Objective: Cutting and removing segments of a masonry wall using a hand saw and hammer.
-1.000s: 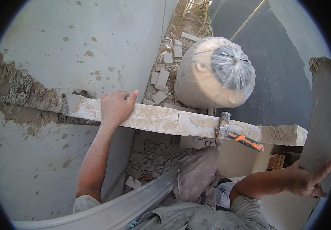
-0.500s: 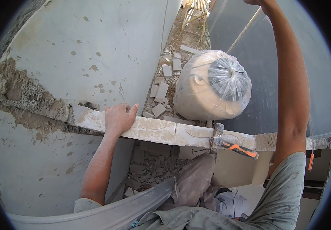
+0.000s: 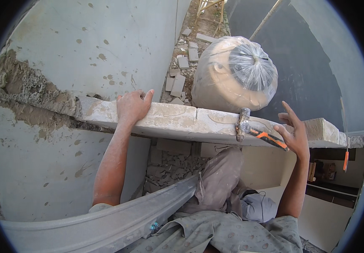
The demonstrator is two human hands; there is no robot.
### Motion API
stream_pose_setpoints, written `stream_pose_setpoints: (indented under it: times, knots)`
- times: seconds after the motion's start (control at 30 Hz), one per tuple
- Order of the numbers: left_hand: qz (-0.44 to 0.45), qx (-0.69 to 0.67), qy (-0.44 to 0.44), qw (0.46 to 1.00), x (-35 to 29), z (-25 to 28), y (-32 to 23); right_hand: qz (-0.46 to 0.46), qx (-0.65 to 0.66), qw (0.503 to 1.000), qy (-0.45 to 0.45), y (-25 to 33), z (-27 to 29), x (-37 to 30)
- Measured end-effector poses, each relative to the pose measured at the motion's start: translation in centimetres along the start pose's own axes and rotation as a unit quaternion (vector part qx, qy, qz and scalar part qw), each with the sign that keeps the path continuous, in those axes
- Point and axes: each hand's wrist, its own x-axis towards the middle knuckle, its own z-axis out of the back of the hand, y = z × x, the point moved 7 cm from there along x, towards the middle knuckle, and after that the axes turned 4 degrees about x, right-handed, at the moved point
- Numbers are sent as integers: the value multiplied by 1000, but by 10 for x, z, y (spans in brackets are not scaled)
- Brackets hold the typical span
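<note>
A low wall of pale, mortar-smeared blocks (image 3: 169, 113) runs across in front of me. My left hand (image 3: 133, 105) grips its top, with the fingers bent over the far edge and the thumb sticking out. A hammer (image 3: 243, 125) with a black and orange handle rests on the wall, its head over the near edge. Just right of the handle end, my right hand (image 3: 293, 133) is raised with its fingers spread and nothing visible in it. Whether its thumb side touches the handle I cannot tell.
Beyond the wall stands a rounded beige tank (image 3: 220, 95) wrapped in clear plastic. Broken blocks (image 3: 177, 85) litter the ground behind it. A grey trough-like channel (image 3: 106, 225) crosses lower left. An orange-handled tool (image 3: 345, 161) hangs at the right. Rubble (image 3: 173, 168) lies below.
My right hand has come down from the upper right to beside the hammer handle, its fingers now spread. The left hand keeps its place on the wall. The view has shifted slightly.
</note>
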Motion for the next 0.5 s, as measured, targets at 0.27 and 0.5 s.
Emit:
stream_pose_setpoints:
  times: [0.27, 0.5]
  knots:
    - [-9, 1, -2, 1000, -1, 3, -4, -23, -178, 982, 62, -55, -53, -48]
    - [-182, -48, -34, 982, -40, 0, -47, 19, -188, 980, -67, -77, -67, -45]
